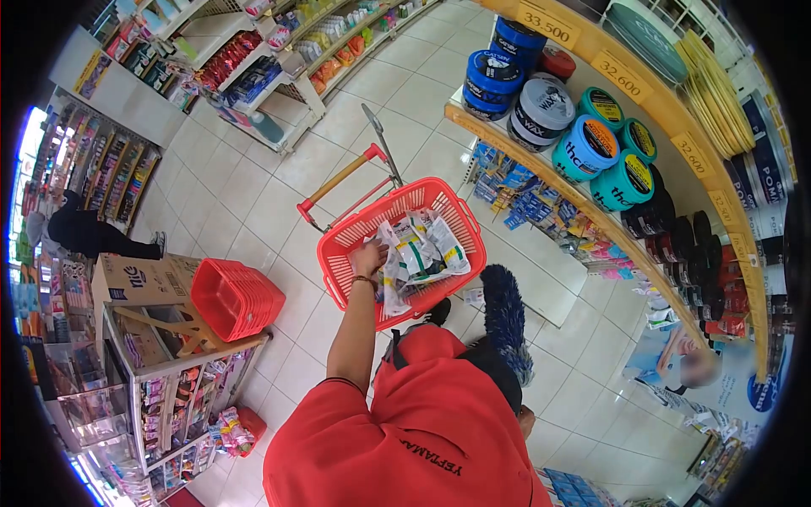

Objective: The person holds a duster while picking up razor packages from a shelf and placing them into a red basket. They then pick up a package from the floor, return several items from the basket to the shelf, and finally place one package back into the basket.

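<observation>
A red shopping basket (463,203) with slotted sides sits in front of me and holds several white plastic packets (422,249) with green and yellow print. My left hand (369,257), a bracelet at its wrist, is inside the basket at the left of the pile. Its fingers are curled at the edge of a white packet, though partly hidden. Low beside my right hip, my right hand (525,420) is mostly covered by my red shirt. A dark blue fluffy duster (504,325) extends forward from it, and the hand appears closed on its handle, which is hidden.
A trolley handle (342,188) rises behind the basket. Right, a shelf (541,156) carries blue, grey and teal tubs. Stacked red baskets (236,300) stand left near a cardboard box (139,279). Another person (97,232) in dark clothing is at the far left. Tiled floor lies between.
</observation>
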The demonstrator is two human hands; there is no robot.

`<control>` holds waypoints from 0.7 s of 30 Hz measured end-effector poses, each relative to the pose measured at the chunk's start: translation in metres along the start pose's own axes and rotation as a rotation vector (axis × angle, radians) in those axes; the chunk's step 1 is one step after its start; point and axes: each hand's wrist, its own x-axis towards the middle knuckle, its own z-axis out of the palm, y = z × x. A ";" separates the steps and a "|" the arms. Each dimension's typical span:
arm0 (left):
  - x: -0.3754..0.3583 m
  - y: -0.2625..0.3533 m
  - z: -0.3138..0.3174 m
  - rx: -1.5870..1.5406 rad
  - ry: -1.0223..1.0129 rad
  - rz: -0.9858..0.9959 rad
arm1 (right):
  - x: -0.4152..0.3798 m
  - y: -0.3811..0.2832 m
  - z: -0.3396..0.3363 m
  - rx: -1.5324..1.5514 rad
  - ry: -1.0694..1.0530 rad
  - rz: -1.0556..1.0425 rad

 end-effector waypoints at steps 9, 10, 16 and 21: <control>-0.090 -0.016 0.102 1.691 -0.292 0.802 | 0.014 0.081 0.067 0.018 -0.170 0.283; -0.084 -0.018 0.104 1.690 -0.289 0.812 | 0.015 0.084 0.070 0.028 -0.152 0.307; -0.027 -0.027 0.102 1.701 -0.368 0.564 | -0.005 0.035 0.023 0.108 -0.030 0.394; -0.055 0.029 0.083 1.882 -0.235 0.417 | -0.020 0.018 0.022 0.215 -0.025 0.410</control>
